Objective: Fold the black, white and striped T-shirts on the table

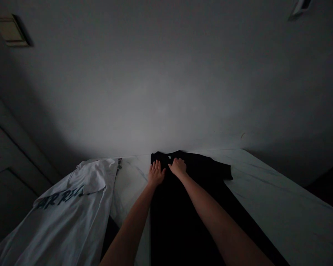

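Note:
A black T-shirt lies flat on a white bed, its collar toward the wall. My left hand rests flat on the shirt's left edge near the shoulder, fingers stretched out. My right hand lies on the shirt just below the collar and its small white label; its fingers are curled down onto the cloth. Both forearms reach out over the shirt's dark body.
A white T-shirt with dark lettering lies spread on the left of the bed. A plain grey wall rises right behind the bed. The room is dim. A dark door or cupboard stands at far left.

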Motion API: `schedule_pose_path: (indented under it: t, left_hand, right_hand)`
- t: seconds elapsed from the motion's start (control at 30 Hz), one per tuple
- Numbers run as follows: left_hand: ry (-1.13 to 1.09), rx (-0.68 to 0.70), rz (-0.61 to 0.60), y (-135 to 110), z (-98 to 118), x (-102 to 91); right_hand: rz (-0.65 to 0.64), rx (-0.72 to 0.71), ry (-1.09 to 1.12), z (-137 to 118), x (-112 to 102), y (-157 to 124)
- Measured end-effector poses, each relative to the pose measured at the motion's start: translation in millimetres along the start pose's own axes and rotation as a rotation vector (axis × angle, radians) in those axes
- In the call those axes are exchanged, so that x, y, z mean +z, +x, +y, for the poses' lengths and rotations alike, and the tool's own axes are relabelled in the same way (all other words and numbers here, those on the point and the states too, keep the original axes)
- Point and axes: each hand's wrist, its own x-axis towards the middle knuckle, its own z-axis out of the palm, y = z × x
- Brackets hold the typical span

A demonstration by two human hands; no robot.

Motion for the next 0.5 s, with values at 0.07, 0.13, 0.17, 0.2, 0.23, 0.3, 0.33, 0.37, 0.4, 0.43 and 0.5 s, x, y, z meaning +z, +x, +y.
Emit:
schedule_pose_path:
  t: [0.07,0.13,0.17,0.2,0.23,0.3,0.33,0.37,0.4,0.43,0.5]
  left_hand:
    - [0.005,0.001,0.019,-1,0,1.6]
    - [0.006,-0.004,0.04,-1,-1,4.1]
    - [0.008,-0.011,0.052,-1,-1,5.3]
    - [0.01,-0.023,0.064,-1,0,6.0]
    - [0.011,-0.04,0.072,-1,0,6.3]
    - [0.004,-0.073,0.067,-1,1,5.2]
    - [-0.003,-0.084,0.053,-1,1,4.1]
    - [-0.012,-0.091,0.035,-1,2,2.7]
    - [-0.019,-0.092,0.017,-2,2,1.3]
    - [-0.023,-0.089,-0.001,-2,1,-0.1]
    - [-0.021,-0.068,-0.025,-3,1,-2.7]
  right_hand:
    - [-0.02,-0.032,0.001,-2,5,16]
    - [-0.045,-0.081,0.01,0,11,30]
    - [-0.054,-0.108,0.015,2,13,36]
    - [-0.057,-0.129,0.02,3,14,41]
    - [-0.053,-0.143,0.021,3,14,45]
    - [-0.024,-0.14,0.01,-2,14,47]
    - [-0.002,-0.13,0.001,-6,14,45]
    - [0.022,-0.12,-0.009,-11,15,40]
    - [0.046,-0.113,-0.017,-17,16,33]
    - [0.068,-0.126,-0.019,-22,19,24]
    - [0.077,-0.232,0.005,-24,28,2]
